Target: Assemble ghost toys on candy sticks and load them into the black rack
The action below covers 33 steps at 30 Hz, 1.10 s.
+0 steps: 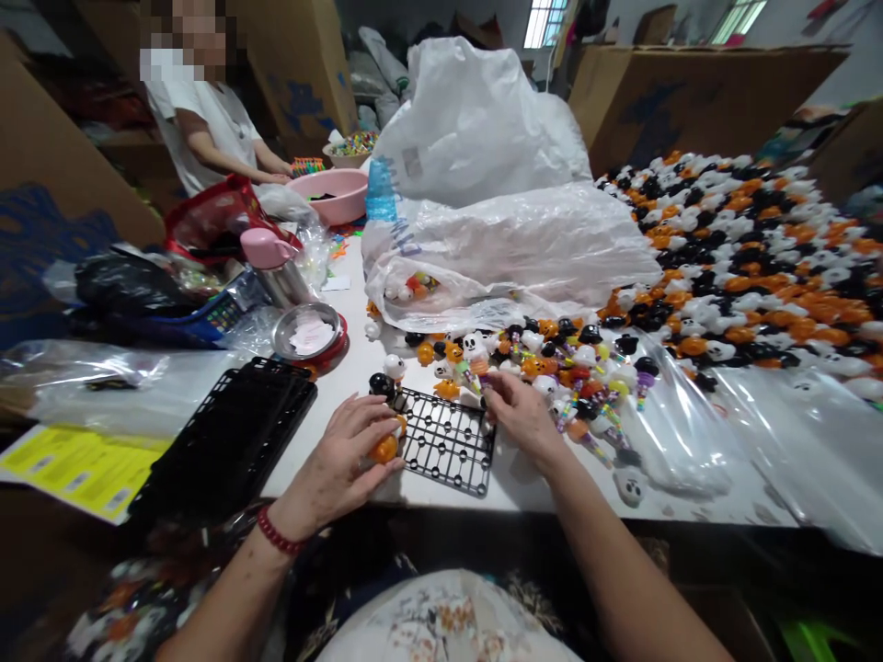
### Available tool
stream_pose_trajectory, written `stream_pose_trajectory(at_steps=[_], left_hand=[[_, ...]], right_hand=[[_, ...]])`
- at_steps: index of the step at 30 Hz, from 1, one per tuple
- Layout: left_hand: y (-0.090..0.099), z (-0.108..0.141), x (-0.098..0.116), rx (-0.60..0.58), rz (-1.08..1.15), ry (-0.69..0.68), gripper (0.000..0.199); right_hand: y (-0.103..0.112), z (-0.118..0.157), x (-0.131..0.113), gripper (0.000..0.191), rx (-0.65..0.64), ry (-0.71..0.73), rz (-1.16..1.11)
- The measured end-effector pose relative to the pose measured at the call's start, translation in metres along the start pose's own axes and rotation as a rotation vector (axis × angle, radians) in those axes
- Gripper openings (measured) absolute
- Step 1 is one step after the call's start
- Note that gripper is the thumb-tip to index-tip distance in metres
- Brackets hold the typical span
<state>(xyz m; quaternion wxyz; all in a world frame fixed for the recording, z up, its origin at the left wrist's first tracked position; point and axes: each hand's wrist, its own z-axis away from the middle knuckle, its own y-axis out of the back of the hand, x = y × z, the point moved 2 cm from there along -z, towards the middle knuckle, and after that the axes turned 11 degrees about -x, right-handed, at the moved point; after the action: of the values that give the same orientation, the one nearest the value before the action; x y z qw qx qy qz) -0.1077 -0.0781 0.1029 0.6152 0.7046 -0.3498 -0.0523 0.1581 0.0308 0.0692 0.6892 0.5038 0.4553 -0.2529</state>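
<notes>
A black grid tray (447,443) lies on the white table, with a few small figures at its left end. My left hand (355,446) curls around an orange pumpkin figure (384,448) at that end, beside a black figure (381,385) and a white one (395,366). Over the tray's far right corner, my right hand (517,409) has its fingertips together at a small figure with a purple part; the fingers partly hide it. Loose figures with colourful tubes (579,377) are spread behind and right of this hand.
A large heap of orange, black and white figures (745,248) covers the right side. Behind the tray sits a plastic bag (510,248). Stacked black trays (227,432), a metal bowl (307,333) and a pink-lidded flask (276,267) stand left. Another person (207,129) works beside a pink basin (333,195).
</notes>
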Motion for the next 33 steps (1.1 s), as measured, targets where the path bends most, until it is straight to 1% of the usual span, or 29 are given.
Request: stream_pose_trajectory(at_steps=[2, 3, 5, 7, 12, 16, 17, 19, 20, 22, 24, 25, 27, 29, 31, 33], left_hand=[[0.001, 0.0, 0.001, -0.013, 0.001, 0.007, 0.037], [0.001, -0.001, 0.002, -0.018, 0.002, 0.013, 0.037], [0.001, -0.002, 0.003, -0.019, 0.006, 0.019, 0.036], [0.001, -0.002, 0.004, -0.004, 0.012, 0.017, 0.036], [0.001, -0.003, 0.003, 0.001, 0.016, 0.017, 0.037], [0.003, -0.003, 0.002, 0.006, 0.025, 0.022, 0.043], [0.003, -0.003, 0.003, 0.009, 0.038, 0.022, 0.047], [0.005, -0.002, 0.003, 0.019, 0.09, 0.023, 0.053], [0.006, -0.001, 0.003, 0.036, 0.124, 0.03, 0.052], [0.011, 0.0, 0.003, 0.097, 0.174, 0.061, 0.043], [0.02, 0.001, 0.003, 0.151, 0.164, 0.092, 0.037], [0.026, 0.0, 0.003, 0.151, 0.135, 0.094, 0.036], [0.037, -0.003, 0.004, 0.08, 0.052, 0.062, 0.034], [0.048, -0.009, 0.004, -0.039, -0.035, 0.017, 0.034], [0.055, -0.019, 0.002, -0.162, -0.092, -0.025, 0.034], [0.058, -0.03, -0.001, -0.272, -0.117, -0.063, 0.033]], right_hand=[[-0.015, 0.003, -0.002, 0.026, -0.094, -0.02, -0.28], [-0.023, 0.003, -0.003, 0.027, -0.131, -0.035, -0.383], [-0.04, 0.003, -0.005, 0.03, -0.193, -0.05, -0.513], [-0.055, 0.0, -0.006, 0.032, -0.231, -0.043, -0.558], [-0.092, -0.01, -0.004, 0.025, -0.268, 0.02, -0.533], [-0.111, -0.019, -0.002, 0.021, -0.329, 0.089, -0.482], [-0.114, -0.021, -0.002, 0.02, -0.329, 0.103, -0.45], [-0.116, -0.024, 0.0, 0.019, -0.291, 0.137, -0.37], [-0.116, -0.025, 0.001, 0.018, -0.26, 0.154, -0.327], [-0.116, -0.026, 0.003, 0.018, -0.206, 0.175, -0.256], [-0.115, -0.025, 0.004, 0.019, -0.163, 0.168, -0.226], [-0.115, -0.025, 0.004, 0.02, -0.151, 0.165, -0.219], [-0.114, -0.023, 0.004, 0.022, -0.14, 0.16, -0.215], [-0.114, -0.021, 0.002, 0.022, -0.14, 0.161, -0.219], [-0.113, -0.02, 0.0, 0.021, -0.131, 0.157, -0.215], [-0.112, -0.02, -0.001, 0.02, -0.121, 0.151, -0.188]])
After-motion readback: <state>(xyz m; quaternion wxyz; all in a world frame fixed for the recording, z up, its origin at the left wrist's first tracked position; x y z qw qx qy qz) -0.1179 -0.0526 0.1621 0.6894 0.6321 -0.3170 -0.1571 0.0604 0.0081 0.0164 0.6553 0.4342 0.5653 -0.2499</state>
